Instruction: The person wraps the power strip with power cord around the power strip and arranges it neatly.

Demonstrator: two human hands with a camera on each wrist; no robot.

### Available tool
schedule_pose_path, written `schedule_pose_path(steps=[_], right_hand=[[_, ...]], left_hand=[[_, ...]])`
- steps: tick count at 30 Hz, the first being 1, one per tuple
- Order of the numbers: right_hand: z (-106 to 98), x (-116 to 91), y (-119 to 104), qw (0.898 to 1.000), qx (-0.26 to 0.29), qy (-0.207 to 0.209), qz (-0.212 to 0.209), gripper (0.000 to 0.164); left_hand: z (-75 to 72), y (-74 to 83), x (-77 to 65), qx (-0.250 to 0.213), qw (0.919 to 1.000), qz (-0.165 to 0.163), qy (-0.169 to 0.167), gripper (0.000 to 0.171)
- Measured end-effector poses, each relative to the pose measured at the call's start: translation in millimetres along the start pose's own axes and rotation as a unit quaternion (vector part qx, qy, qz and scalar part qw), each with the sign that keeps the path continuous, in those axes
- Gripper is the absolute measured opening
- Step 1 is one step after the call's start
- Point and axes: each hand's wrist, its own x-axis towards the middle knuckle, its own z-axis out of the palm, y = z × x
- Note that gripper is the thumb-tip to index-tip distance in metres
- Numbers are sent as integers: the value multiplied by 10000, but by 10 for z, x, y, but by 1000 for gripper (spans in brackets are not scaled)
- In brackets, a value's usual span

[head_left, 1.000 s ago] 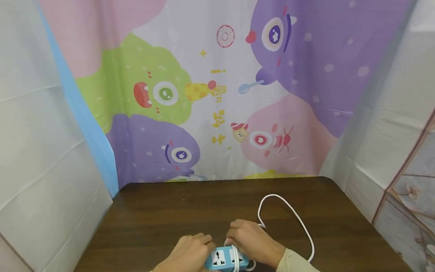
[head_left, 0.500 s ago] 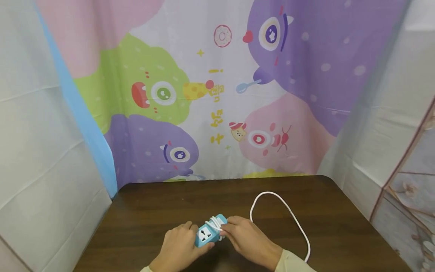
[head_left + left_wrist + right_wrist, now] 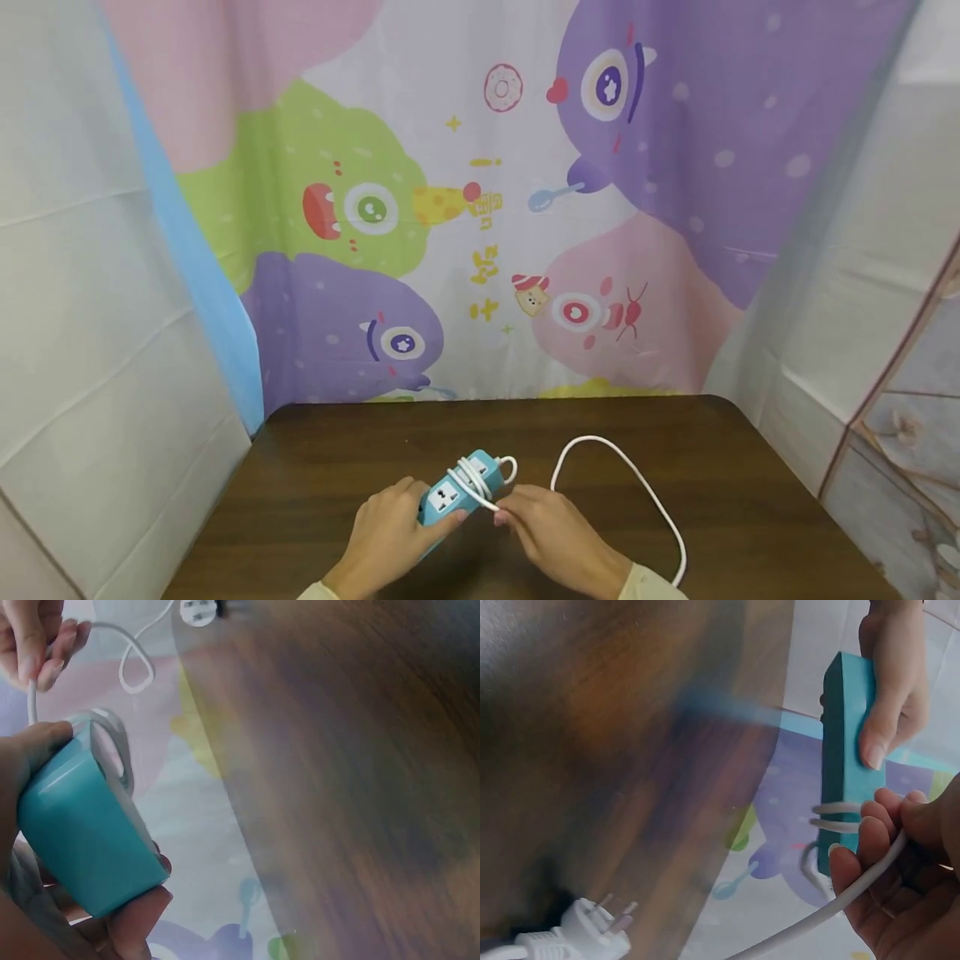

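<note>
Nearest the viewer, a pale sleeve (image 3: 648, 585) covers the right wrist. The left hand (image 3: 384, 533) has its grip closed about the near end of a blue power strip (image 3: 455, 493), thumb along one side and fingers around the other. The strip is held between the viewer and the far side of the bench (image 3: 337, 450), slanting away and to the right, with white socket faces visible on its upper side. Its far portion carries several turns of white cord (image 3: 471, 480), and a short loop of the same cord stands out at the far end. Just beside the strip, the right hand (image 3: 558, 532) has its grip pinching the cord between thumb and fingers, the length running from the turns to the fingertips drawn fairly straight. Beyond that hand the cord forms a wide arc over the dark wood-grain bench. A white plug (image 3: 594, 934) with metal pins appears in the right wrist view against the bench surface. Behind the bench hangs a cloth (image 3: 457, 350) printed with green, purple and pink one-eyed figures.
</note>
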Motion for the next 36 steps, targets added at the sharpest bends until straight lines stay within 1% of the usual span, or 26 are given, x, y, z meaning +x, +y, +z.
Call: schedule_pose_path(steps=[1,3,5,7,9,11,13,15,17,18,20,22,26,30,33,36], right_hand=[[-3,-13,-5,10000,65,7,14,25],[-9,-33,-5,9999,140,38,10,23],[-21,-42,2,9998,182,91,26,17],[-39,-46,19,9994,275,157,134,8],[-58,-46,40,9986,398,224,279,7],[-73,-46,55,9976,480,293,401,11],[-82,-51,61,9964,555,357,523,13],[-82,-63,54,9952,627,415,623,13],[-69,-80,40,9941,723,436,677,13],[-60,-87,32,9937,778,422,689,12],[-37,-100,12,9935,860,317,668,12],[-10,-107,-4,9936,940,181,604,13],[28,-106,-10,9926,1075,79,559,16],[45,-102,21,9878,1451,89,564,12],[59,-97,49,9799,1917,58,550,11],[75,-100,67,9721,2293,33,485,11]], left_hand=[[-2,-5,-2,-63,10000,-38,24,57],[-15,5,-5,-173,9998,-132,10,56],[-29,18,-7,-214,9996,-181,-13,57],[-39,30,-2,-186,9996,-193,-5,58],[-46,37,9,-113,9998,-140,42,60],[-47,39,21,49,9999,-16,156,60],[-45,37,31,391,9985,207,319,60],[-37,32,27,736,9954,397,470,60],[-27,26,12,984,9923,500,554,60],[-21,24,3,1018,9920,502,558,61],[-12,24,-15,851,9941,428,520,60],[-4,27,-20,529,9970,296,472,59],[-5,48,-1,-125,9994,-94,306,56],[-35,97,22,-604,9970,-482,93,54],[-75,143,37,-963,9934,-618,1,50],[-116,191,48,-1466,9867,-697,-83,45]])
